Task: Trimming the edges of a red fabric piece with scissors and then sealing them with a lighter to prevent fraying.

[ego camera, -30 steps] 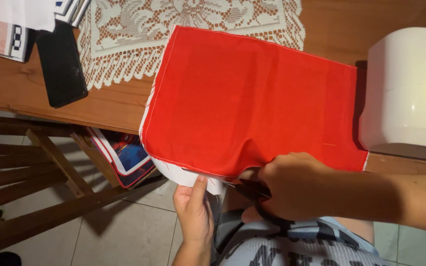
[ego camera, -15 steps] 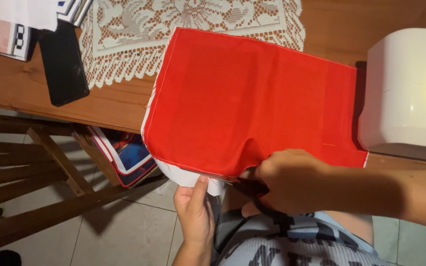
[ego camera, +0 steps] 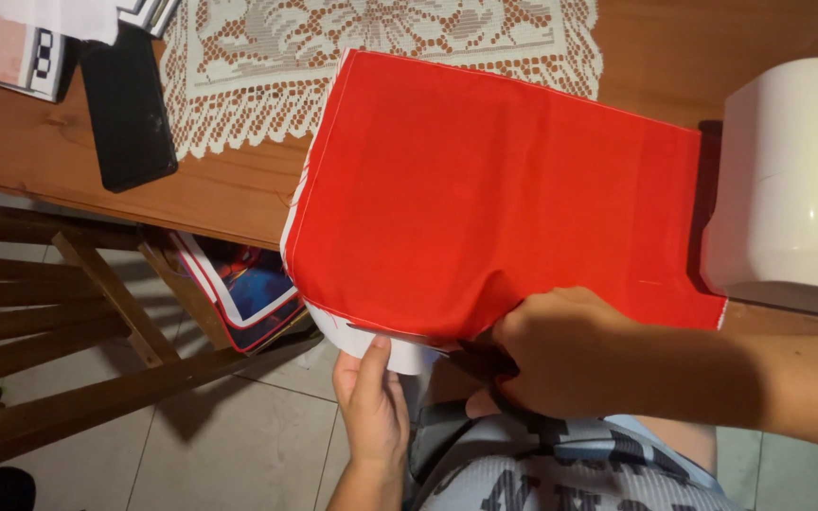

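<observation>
Red cloth (ego camera: 485,199): overhangs the bench's (ego camera: 49,161) near edge.
Left hand (ego camera: 371,402): fingers clamped on its white underlayer (ego camera: 371,336).
Right hand (ego camera: 560,355): closed around dark scissors (ego camera: 480,364) (mostly hidden).
Around: lace doily (ego camera: 267,66), black phone (ego camera: 128,109), white machine (ego camera: 792,189).

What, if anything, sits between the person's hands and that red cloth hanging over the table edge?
Nothing visible does. The left hand already pinches the white piece under the near edge of the red cloth. The right hand is at that same edge, gripping dark scissors. The white machine stands off to the side.
</observation>
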